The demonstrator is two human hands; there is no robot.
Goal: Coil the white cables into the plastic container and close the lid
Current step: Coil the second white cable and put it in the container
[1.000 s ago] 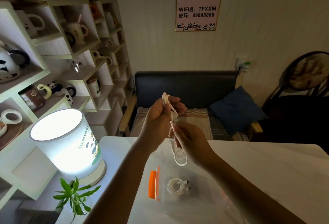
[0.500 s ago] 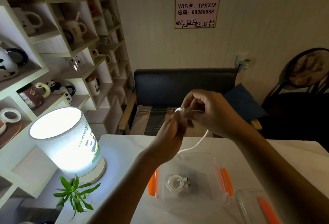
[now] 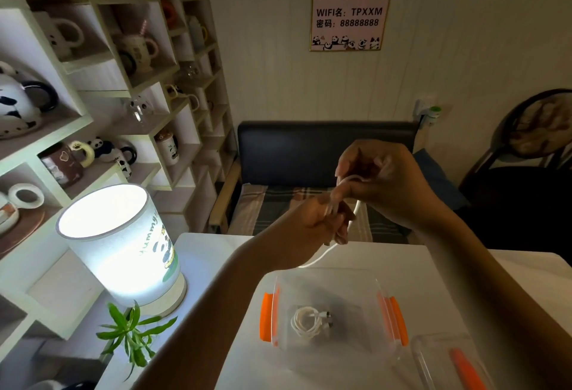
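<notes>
Above the table my left hand (image 3: 322, 219) grips loops of a white cable (image 3: 354, 213), its fingers curled round them. My right hand (image 3: 383, 179) pinches the same cable just above and leads it over the left fingers. The cable's loose tail hangs down and left toward the far rim of the clear plastic container (image 3: 383, 284), which has orange clips on both sides. A second white cable, coiled (image 3: 306, 323), lies on the container's floor. The clear lid (image 3: 433, 358) with an orange clip lies on the table at the lower right.
A lit cylindrical lamp (image 3: 123, 244) stands at the table's left corner with a small green plant (image 3: 133, 334) beside it. Shelves of panda mugs (image 3: 93, 79) fill the left wall. Behind the white table (image 3: 448, 281) are a dark bench with a blue cushion and a chair.
My right hand rose from below the left hand to above it, carrying the cable up and over the left fingers. The hanging tail has grown shorter. The view tilted down, showing the lid.
</notes>
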